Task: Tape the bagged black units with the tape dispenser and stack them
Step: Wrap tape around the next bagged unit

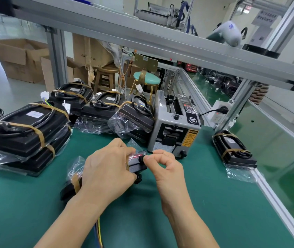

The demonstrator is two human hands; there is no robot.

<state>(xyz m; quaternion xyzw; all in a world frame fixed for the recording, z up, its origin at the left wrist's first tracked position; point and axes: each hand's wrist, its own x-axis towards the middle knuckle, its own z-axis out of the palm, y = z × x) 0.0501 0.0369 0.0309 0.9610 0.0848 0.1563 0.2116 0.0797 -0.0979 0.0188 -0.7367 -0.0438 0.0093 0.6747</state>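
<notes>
Both hands, left hand [106, 169] and right hand [166, 169], grip one plastic-bagged black rectangular unit [135, 162]; six taped bagged units lie beyond the fingers on the green bench mat [205, 203].

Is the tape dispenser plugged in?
Plugged in. The tape dispenser has a black cord running to a plug seated in the white socket strip. Powered on: cannot tell.
</notes>
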